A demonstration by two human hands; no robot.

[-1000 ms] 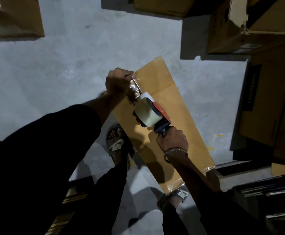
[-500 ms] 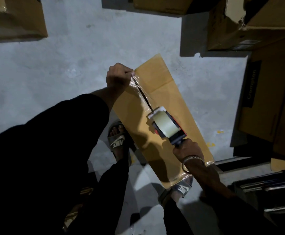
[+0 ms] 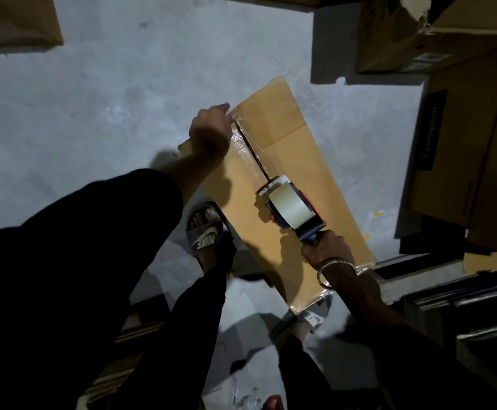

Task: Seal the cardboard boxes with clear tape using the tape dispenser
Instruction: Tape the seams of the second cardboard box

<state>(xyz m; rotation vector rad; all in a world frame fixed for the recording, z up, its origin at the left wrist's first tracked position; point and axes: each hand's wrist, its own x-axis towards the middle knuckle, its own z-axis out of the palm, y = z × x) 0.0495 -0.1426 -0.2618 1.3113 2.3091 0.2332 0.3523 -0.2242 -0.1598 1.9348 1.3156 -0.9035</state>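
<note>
Now the left hand (image 3: 210,130) pins clear tape (image 3: 243,143) at the cardboard box's (image 3: 315,161) far end, fingers curled; right hand (image 3: 325,247) grips the tape dispenser (image 3: 290,207). Drifting off the seam risks wrinkles.

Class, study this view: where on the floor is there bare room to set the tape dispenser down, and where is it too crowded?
The widest bare floor lies left of the cardboard box, beyond the left hand. A narrower strip runs between the box and the stacked cartons. Near the feet and the dark stack beside the right hand, it is crowded.
</note>
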